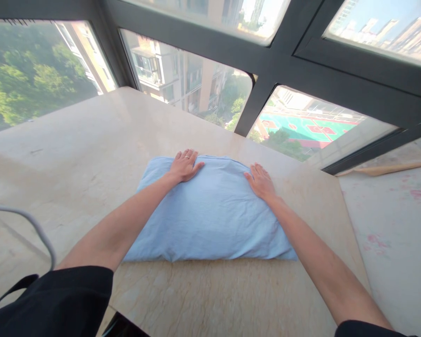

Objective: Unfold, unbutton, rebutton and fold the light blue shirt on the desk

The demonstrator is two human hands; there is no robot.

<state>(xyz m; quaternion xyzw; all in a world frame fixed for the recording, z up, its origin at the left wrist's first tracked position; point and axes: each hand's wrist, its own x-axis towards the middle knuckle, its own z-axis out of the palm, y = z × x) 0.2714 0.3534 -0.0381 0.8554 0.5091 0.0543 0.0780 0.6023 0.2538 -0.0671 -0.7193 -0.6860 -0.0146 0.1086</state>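
A light blue pillow (pixel 214 215) lies flat on a beige marble windowsill (pixel 203 295), its long side across my view and its surface slightly creased. My left hand (pixel 185 165) rests on the pillow's far edge, left of the middle, palm down with the fingers stretched out and a ring on one finger. On the far right corner lies my right hand (pixel 261 181), also palm down, fingers extended and the thumb pointing inward. Neither hand grips the cloth.
Dark window frames (pixel 266 61) rise behind the sill, with trees, buildings and a sports court outside. A grey cable (pixel 38 227) loops in at the left. At the right stands a wall with flowered wallpaper (pixel 396 224), peeling near the frame.
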